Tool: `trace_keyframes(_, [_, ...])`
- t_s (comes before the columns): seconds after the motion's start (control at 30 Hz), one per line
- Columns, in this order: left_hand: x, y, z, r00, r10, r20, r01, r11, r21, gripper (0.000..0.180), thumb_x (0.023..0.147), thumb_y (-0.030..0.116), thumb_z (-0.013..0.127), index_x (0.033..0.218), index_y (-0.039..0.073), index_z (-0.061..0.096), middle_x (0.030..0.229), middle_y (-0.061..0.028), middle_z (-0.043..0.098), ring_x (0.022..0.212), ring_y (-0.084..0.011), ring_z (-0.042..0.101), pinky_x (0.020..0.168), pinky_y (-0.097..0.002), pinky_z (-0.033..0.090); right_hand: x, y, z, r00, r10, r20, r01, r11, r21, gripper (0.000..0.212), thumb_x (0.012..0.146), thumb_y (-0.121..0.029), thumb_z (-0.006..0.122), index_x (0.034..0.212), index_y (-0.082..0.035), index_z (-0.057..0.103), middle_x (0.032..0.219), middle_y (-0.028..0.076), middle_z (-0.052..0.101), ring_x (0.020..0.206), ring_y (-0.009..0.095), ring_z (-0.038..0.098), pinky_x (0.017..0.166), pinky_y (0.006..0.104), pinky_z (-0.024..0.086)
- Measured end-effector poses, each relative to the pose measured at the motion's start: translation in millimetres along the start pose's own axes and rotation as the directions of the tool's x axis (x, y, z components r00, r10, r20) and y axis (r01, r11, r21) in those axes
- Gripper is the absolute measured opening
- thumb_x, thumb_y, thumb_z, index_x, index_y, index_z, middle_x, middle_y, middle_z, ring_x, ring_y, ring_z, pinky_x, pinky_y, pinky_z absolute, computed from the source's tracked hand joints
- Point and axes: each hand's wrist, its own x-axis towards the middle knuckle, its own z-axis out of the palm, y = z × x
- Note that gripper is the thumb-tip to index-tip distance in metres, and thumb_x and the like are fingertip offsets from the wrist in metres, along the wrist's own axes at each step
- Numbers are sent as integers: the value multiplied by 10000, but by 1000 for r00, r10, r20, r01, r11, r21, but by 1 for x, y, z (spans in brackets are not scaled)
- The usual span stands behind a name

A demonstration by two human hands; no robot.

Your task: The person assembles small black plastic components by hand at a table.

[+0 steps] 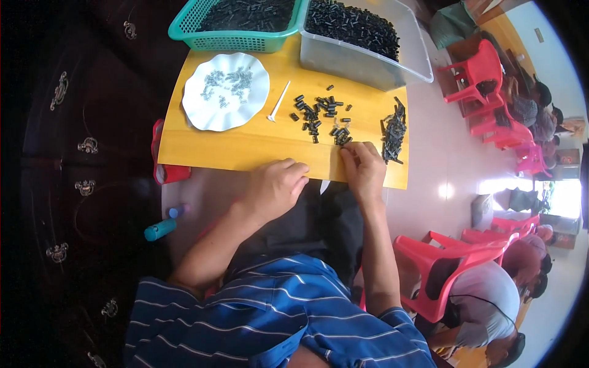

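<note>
Loosely curled, the left hand is at the yellow table's near edge; the right hand pinches narrowly, contents hidden. Just beyond lie black tubes, then a white plate, green basket and clear bin.

This looks like a small hand-assembly workshop set up in a home-like room. A smooth yellow wooden tabletop carries a green perforated plastic basket and a translucent plastic tub, both heaped with small black parts, while loose small black cylinders lie nearby. Across the glossy pale floor, several seated people occupy bright red plastic chairs. Dark wooden cabinetry with ornate metal handles and a white scalloped dish look domestic.
</note>
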Motion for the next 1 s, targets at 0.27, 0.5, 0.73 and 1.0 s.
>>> trace_keyframes(0.27, [-2, 2, -3, 1000, -9, 9, 9, 1000, 1, 151, 858, 88, 734, 989, 20, 703, 912, -152, 715, 837, -344, 701, 732, -430, 556, -5, -11, -2, 997, -50, 62, 57, 992, -115, 92, 885, -126, 719, 945, -61, 694, 849, 140, 667, 731, 334, 669, 656, 392, 538])
trace_keyframes(0.5, [5, 14, -10, 985, -21, -173, -24, 967, -252, 225, 839, 33, 764, 1056, 18, 711, 931, -137, 712, 811, -294, 706, 701, -363, 558, -36, -40, -1, 812, 188, 553, -550, 565, 615, 154, 1029, -186, 634, 1024, -33, 650, 885, -10, 681, 733, 67, 598, 676, 211, 485])
trace_keyframes(0.73, [7, 11, -11, 983, 18, -183, -92, 910, -403, 151, 856, -29, 729, 1003, 5, 723, 901, -119, 695, 786, -248, 709, 691, -327, 556, -35, -39, 9, 749, 160, 643, -661, 249, 708, 188, 1013, -232, 662, 1025, -45, 671, 871, 6, 674, 715, 72, 587, 666, 210, 480])
trace_keyframes(1.0, [4, 9, -15, 990, -62, -127, 2, 905, -426, 77, 906, -9, 698, 958, 0, 642, 856, -81, 686, 744, -167, 689, 670, -288, 556, -12, -39, 3, 782, 127, 610, -597, 433, 675, 247, 1020, -301, 649, 984, -57, 657, 859, 12, 672, 719, 82, 590, 671, 229, 474])
